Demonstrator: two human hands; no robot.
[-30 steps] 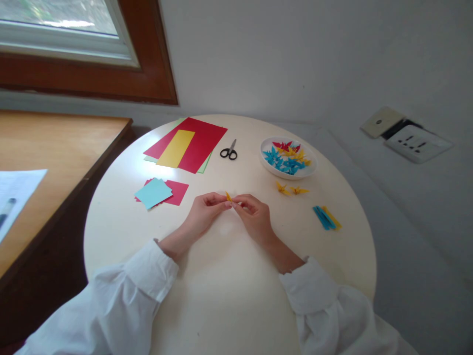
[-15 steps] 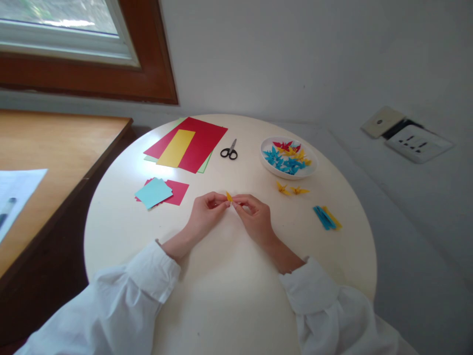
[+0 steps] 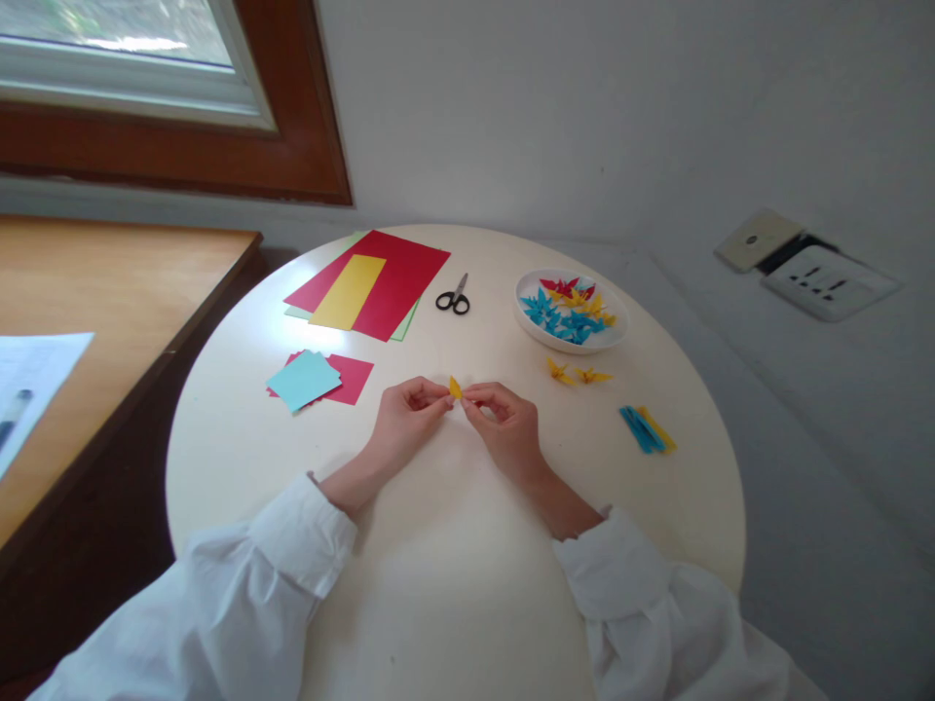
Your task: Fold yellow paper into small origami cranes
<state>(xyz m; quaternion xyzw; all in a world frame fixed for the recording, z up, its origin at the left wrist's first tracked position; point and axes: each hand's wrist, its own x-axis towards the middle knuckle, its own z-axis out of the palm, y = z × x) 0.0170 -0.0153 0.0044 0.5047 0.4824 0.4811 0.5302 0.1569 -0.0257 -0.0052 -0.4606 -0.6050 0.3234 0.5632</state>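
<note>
Paper (image 3: 455,388), ylw, btwn LH (image 3: 406,421), RH (image 3: 509,428).

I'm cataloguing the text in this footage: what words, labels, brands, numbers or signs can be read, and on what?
No readable text.
White sheet on the wooden desk: any marks are too blurred to read.
Pen-like object on it: too blurred to read.
Wall socket: dark slots, no legible lettering.
Folded yellow paper and scissors: none visible.
</note>
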